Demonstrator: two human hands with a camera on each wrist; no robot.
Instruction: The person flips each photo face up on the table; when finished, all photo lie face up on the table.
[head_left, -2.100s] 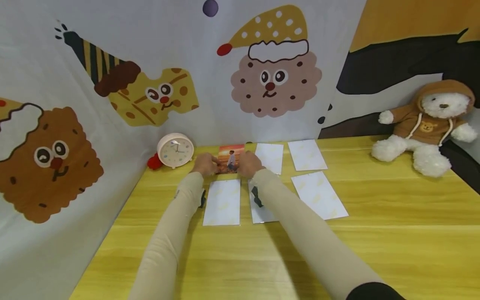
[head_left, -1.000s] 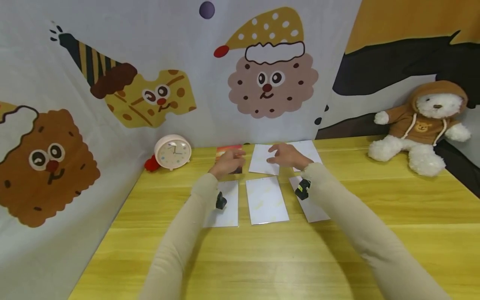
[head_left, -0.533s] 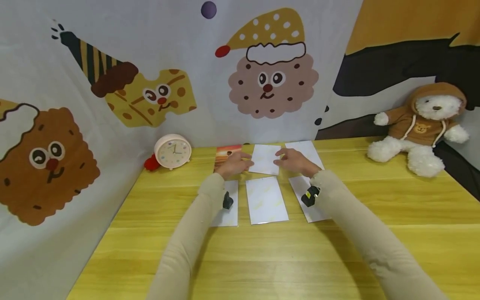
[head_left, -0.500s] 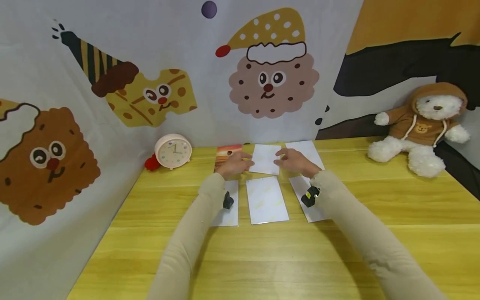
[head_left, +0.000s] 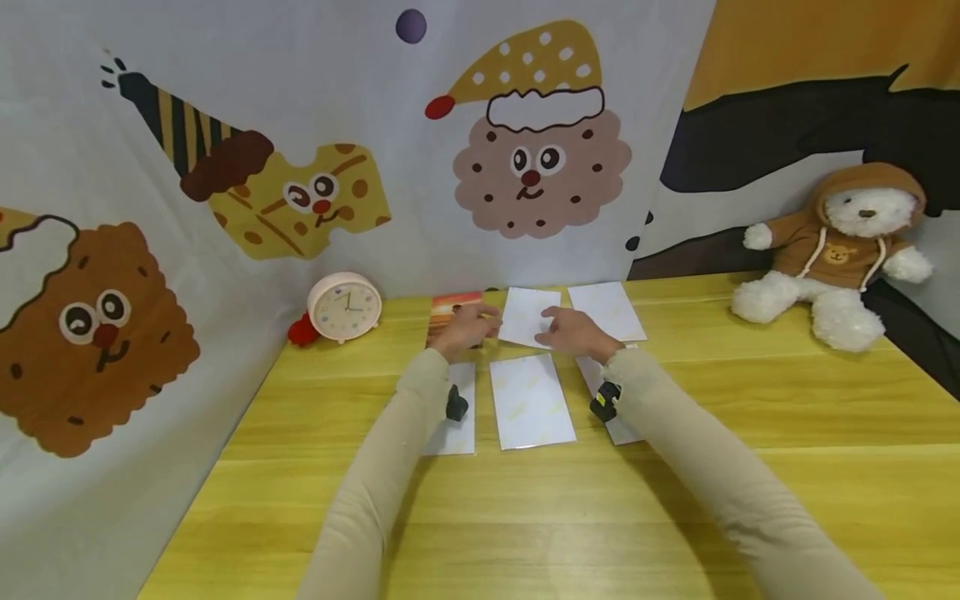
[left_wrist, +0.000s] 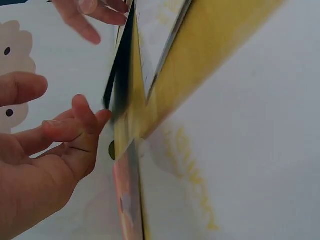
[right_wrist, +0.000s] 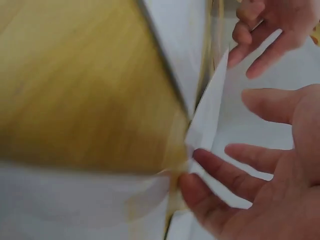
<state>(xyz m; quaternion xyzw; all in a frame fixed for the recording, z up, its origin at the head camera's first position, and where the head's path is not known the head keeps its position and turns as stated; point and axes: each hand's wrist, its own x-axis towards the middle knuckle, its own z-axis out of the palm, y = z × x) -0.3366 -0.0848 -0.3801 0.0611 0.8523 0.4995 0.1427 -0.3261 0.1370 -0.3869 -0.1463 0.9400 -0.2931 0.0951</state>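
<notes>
In the head view my left hand (head_left: 467, 329) is at the left edge of the white card (head_left: 525, 315) in the back row's middle. The left wrist view shows that edge tipped up off the table, its dark underside (left_wrist: 121, 80) visible. My left fingertips (left_wrist: 102, 119) touch the raised edge from below, with the thumb apart from it. Over the card's right side is my right hand (head_left: 576, 332). Its fingers (right_wrist: 225, 172) are spread beside the card's low end in the right wrist view, thumb away. A photo of an orange sunset scene (head_left: 444, 307) lies partly behind my left hand.
More white cards lie at back right (head_left: 609, 310), front left (head_left: 459, 417), front middle (head_left: 532, 402) and front right (head_left: 622, 429), on a yellow wood-grain table (head_left: 480, 533). A pink alarm clock (head_left: 345, 308) stands at left, a plush bear (head_left: 836, 258) sits at right.
Both hands have left the sunset photo and moved right to the middle back card. Over the last half second my right hand has shifted slightly left over that card.
</notes>
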